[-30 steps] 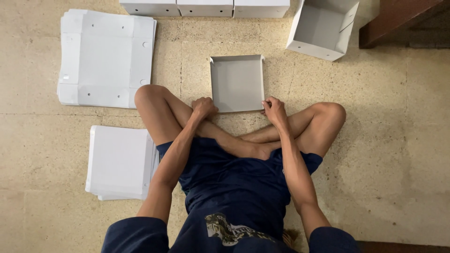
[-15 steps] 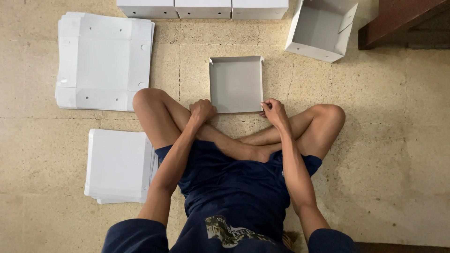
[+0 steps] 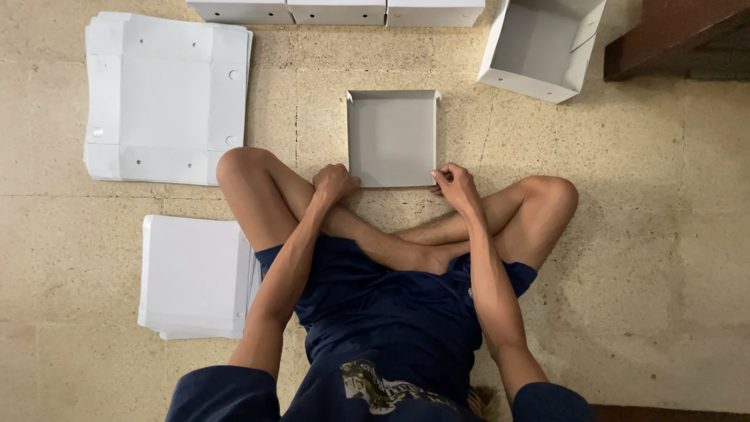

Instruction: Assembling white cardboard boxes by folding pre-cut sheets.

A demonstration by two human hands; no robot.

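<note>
Cardboard tray (image 3: pixel 392 137) is lying on the floor (image 3: pixel 664 234) before my crossed legs as earlier, and I am keeping my left hand (image 3: pixel 334 184) curled and my right hand (image 3: pixel 455 185) pinching at its near corners.

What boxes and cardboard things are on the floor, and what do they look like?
Shallow grey tray box: before the crossed legs, square, both hands at its near corners.
Flat cut sheets: top left, white, stacked.
Plain white stack: left of the person.
Open box: top right, tilted.
Row of closed boxes: top edge, white.
</note>
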